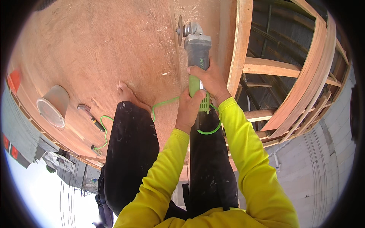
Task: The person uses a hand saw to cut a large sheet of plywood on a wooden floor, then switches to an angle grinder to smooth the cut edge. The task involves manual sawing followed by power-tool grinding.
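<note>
An angle grinder [198, 51] with a dark grey front and a green rear body points away from me, held in both hands. My left hand [188, 108] wraps the green rear part from the left. My right hand [213, 80] grips farther forward from the right, its thumb across the body. At the tool's far end a thin round disc [180, 30] stands on edge, over or at a seam in the plywood sheet [125, 41]; contact cannot be made out. A bright green cord [165, 102] runs from the grinder's rear, behind my legs, to the left.
On the plywood at left lie a claw hammer [91, 117] and a bucket [55, 104], with an orange object [14, 80] farther off. The cord reaches a connector [96, 149] by the edge. At right, wooden framing [272, 67] surrounds open gaps. My bare foot [131, 97] rests on the plywood.
</note>
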Demonstrator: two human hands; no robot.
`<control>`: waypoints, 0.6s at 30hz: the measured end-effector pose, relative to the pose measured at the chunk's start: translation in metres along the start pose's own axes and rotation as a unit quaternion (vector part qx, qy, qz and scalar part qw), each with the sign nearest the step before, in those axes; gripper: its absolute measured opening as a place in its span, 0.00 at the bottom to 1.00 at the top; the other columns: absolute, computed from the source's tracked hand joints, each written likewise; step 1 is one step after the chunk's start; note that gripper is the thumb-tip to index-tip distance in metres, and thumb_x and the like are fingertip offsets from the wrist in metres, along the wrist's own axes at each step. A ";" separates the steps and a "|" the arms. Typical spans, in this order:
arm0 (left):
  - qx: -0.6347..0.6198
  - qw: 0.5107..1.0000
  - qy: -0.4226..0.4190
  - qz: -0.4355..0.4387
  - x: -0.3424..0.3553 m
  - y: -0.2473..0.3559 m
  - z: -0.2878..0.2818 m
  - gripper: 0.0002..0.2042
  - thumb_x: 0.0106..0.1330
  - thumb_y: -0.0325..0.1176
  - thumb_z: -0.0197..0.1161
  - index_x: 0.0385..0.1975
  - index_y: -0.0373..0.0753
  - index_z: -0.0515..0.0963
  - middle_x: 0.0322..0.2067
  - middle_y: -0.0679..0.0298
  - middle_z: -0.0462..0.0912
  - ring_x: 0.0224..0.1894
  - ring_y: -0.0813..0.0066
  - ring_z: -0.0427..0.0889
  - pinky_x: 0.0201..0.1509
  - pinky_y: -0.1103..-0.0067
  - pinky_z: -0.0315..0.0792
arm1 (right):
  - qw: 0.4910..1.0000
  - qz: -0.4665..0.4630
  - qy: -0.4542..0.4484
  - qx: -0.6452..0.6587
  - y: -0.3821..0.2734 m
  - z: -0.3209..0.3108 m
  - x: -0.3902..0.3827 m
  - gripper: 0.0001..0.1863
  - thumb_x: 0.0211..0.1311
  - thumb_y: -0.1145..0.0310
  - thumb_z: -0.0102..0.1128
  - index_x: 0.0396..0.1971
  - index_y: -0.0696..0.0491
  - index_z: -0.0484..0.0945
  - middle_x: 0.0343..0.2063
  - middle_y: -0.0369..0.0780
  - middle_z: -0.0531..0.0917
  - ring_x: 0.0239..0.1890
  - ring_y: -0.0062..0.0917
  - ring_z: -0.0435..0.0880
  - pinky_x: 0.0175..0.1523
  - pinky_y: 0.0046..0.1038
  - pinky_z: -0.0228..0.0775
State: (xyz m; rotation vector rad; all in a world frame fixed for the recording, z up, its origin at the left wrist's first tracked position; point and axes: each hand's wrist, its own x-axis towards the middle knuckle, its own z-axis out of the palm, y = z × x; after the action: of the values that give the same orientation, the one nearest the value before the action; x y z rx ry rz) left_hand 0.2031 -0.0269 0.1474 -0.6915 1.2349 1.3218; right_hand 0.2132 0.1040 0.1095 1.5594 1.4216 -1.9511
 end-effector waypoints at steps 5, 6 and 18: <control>0.004 0.998 -0.048 0.038 0.031 0.023 0.005 0.20 0.71 0.45 0.62 0.53 0.34 0.75 0.36 0.58 0.85 0.34 0.71 0.87 0.34 0.75 0.84 | 0.999 -0.030 -0.014 0.007 -0.044 -0.002 0.021 0.32 0.51 0.57 0.73 0.52 0.61 0.76 0.41 0.43 0.83 0.40 0.29 0.83 0.47 0.32 0.76; -0.009 0.997 -0.059 0.044 0.033 0.027 0.006 0.20 0.72 0.45 0.62 0.52 0.34 0.75 0.36 0.58 0.85 0.33 0.71 0.87 0.34 0.75 0.84 | 0.999 -0.045 -0.013 -0.003 -0.046 -0.002 0.024 0.32 0.52 0.55 0.73 0.52 0.60 0.76 0.40 0.42 0.84 0.39 0.27 0.84 0.46 0.31 0.76; -0.027 0.998 -0.036 0.040 0.019 0.030 0.005 0.22 0.71 0.47 0.62 0.52 0.32 0.75 0.35 0.58 0.85 0.33 0.70 0.87 0.33 0.75 0.83 | 0.998 0.014 -0.032 -0.045 -0.058 0.004 0.017 0.34 0.50 0.61 0.73 0.54 0.64 0.72 0.45 0.48 0.83 0.44 0.33 0.84 0.50 0.34 0.77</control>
State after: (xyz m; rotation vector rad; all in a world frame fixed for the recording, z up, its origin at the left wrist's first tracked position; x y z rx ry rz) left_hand 0.1720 -0.0104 0.1386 -0.6326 1.1817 1.4385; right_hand 0.1629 0.1353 0.1245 1.4571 1.4331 -1.8766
